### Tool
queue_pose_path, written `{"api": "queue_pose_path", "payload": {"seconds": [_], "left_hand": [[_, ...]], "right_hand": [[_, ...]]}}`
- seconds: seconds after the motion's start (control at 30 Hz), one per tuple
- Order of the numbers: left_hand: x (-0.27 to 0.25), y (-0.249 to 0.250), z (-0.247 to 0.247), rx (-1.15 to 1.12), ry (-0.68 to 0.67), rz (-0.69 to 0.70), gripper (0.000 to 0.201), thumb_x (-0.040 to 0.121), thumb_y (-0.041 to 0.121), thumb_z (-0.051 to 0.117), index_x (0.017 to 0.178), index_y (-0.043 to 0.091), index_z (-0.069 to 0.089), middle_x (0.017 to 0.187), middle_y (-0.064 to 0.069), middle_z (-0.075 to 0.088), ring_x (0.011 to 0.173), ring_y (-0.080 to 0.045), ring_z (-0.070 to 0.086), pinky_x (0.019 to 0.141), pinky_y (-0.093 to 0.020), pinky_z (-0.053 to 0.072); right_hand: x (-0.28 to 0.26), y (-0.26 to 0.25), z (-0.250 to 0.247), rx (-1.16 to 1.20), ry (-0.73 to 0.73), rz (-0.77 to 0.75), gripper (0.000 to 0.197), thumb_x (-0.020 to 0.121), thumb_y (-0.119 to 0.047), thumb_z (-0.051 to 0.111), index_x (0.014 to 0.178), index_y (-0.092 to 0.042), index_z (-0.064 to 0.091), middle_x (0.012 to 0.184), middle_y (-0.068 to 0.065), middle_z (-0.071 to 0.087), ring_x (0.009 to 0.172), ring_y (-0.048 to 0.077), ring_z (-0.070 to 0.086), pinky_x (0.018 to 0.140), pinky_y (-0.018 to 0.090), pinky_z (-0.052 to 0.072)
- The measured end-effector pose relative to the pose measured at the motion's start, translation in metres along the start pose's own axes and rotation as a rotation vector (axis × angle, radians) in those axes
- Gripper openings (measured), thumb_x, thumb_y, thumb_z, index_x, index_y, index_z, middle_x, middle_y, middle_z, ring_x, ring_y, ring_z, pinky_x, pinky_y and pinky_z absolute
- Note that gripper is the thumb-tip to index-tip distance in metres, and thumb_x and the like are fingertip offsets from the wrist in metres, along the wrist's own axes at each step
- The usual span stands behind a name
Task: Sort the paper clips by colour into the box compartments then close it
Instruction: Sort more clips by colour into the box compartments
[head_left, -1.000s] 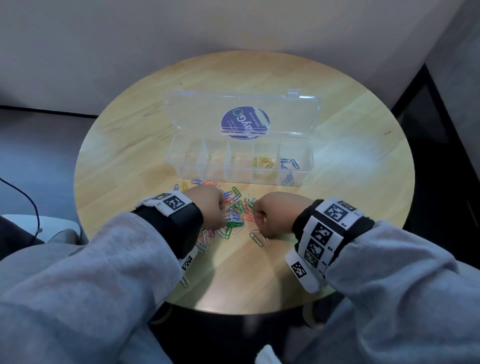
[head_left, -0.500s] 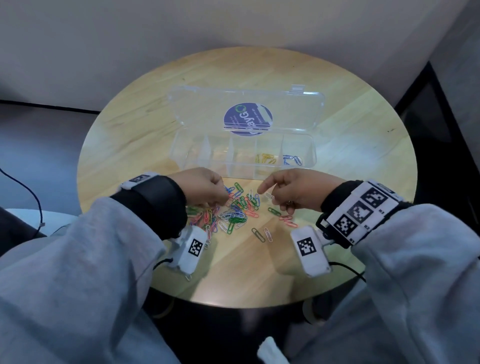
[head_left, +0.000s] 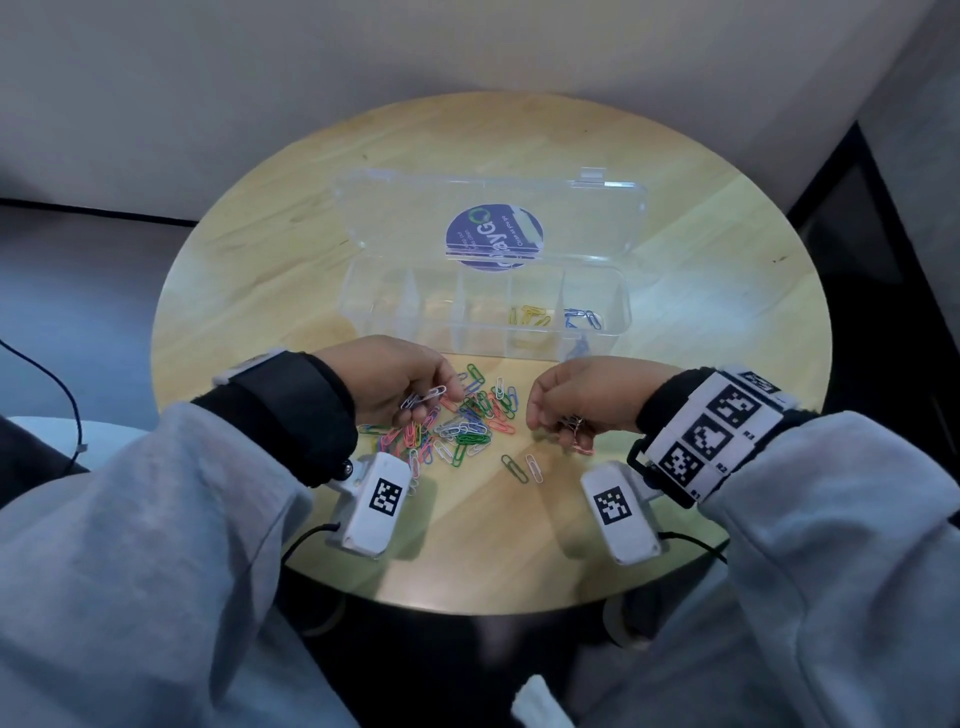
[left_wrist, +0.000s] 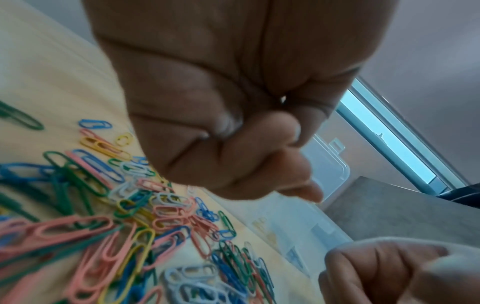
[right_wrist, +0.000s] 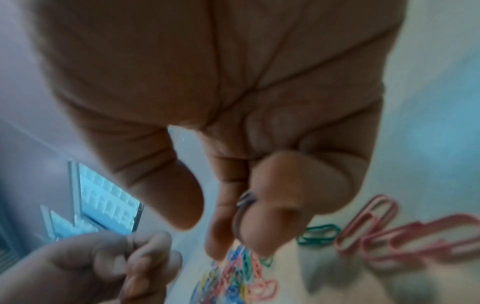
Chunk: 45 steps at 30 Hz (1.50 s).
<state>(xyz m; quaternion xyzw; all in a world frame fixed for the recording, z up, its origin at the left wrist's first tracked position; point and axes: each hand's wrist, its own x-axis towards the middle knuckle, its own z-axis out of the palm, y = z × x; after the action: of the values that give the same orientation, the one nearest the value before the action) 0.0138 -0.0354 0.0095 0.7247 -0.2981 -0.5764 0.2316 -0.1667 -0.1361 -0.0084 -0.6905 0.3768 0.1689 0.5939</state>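
Paper clips, thin plastic-coated wire in mixed colours (head_left: 467, 421), lie heaped on the round wooden desk (head_left: 701, 260) before the clear compartmented plastic box (head_left: 483, 312); light, slippery, best pinched edgewise. Left hand (head_left: 395, 379) pinches white clips (head_left: 423, 397); right hand (head_left: 587, 400) curls round a few, colour unclear.

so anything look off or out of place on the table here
Nothing is damaged. The paper clips lie in a mixed heap on the table, as expected mid-sort; two strays sit apart. The box is open.
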Motion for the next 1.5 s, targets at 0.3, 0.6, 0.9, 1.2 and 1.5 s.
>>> {"api": "queue_pose_path", "payload": {"seconds": [0.3, 0.6, 0.9, 1.2, 1.5], "left_hand": [[0.005, -0.002, 0.006, 0.642, 0.157, 0.079, 0.01, 0.079, 0.019, 0.062, 0.071, 0.023, 0.058, 0.065, 0.005, 0.053, 0.056, -0.013, 0.044, 0.058, -0.021, 0.036], [0.006, 0.0, 0.021, 1.005, 0.227, 0.105, 0.013, 0.08, 0.021, 0.065, 0.089, 0.029, 0.063, 0.067, 0.013, 0.046, 0.066, -0.008, 0.048, 0.049, -0.018, 0.03], [0.019, -0.003, 0.022, 1.026, 0.178, 0.077, 0.022, 0.079, 0.021, 0.066, 0.063, 0.024, 0.051, 0.064, 0.01, 0.052, 0.072, -0.013, 0.053, 0.05, -0.018, 0.034], [0.014, -0.006, 0.016, 0.89, 0.153, 0.091, 0.013, 0.076, 0.021, 0.066, 0.066, 0.022, 0.057, 0.061, 0.009, 0.055, 0.057, -0.008, 0.049, 0.05, -0.018, 0.036], [0.003, 0.004, -0.004, -0.146, -0.01, 0.132, 0.035, 0.085, -0.014, 0.045, 0.06, 0.009, 0.039, 0.048, -0.004, 0.053, 0.032, -0.004, 0.04, 0.034, -0.01, 0.033]], "right_hand": [[-0.001, -0.001, 0.017, -0.711, 0.165, 0.033, 0.025, 0.08, -0.032, 0.065, 0.065, -0.023, 0.047, 0.071, -0.005, 0.054, 0.07, 0.015, 0.05, 0.061, 0.025, 0.04], [0.006, -0.003, 0.028, -0.907, 0.203, 0.047, 0.023, 0.083, -0.028, 0.062, 0.094, -0.009, 0.066, 0.093, 0.005, 0.066, 0.079, 0.021, 0.056, 0.056, 0.024, 0.04], [0.002, -0.004, 0.019, -0.73, 0.211, 0.038, 0.006, 0.076, -0.015, 0.058, 0.07, -0.015, 0.058, 0.076, 0.002, 0.058, 0.07, 0.019, 0.052, 0.059, 0.024, 0.041], [-0.005, -0.004, 0.0, -0.35, 0.176, -0.02, 0.012, 0.074, -0.013, 0.057, 0.063, -0.017, 0.053, 0.058, -0.002, 0.055, 0.054, 0.016, 0.044, 0.055, 0.024, 0.039], [-0.011, -0.018, -0.012, 0.129, 0.137, -0.135, 0.025, 0.084, 0.008, 0.048, 0.067, -0.01, 0.049, 0.064, 0.007, 0.056, 0.044, 0.01, 0.046, 0.043, 0.017, 0.037]]}}
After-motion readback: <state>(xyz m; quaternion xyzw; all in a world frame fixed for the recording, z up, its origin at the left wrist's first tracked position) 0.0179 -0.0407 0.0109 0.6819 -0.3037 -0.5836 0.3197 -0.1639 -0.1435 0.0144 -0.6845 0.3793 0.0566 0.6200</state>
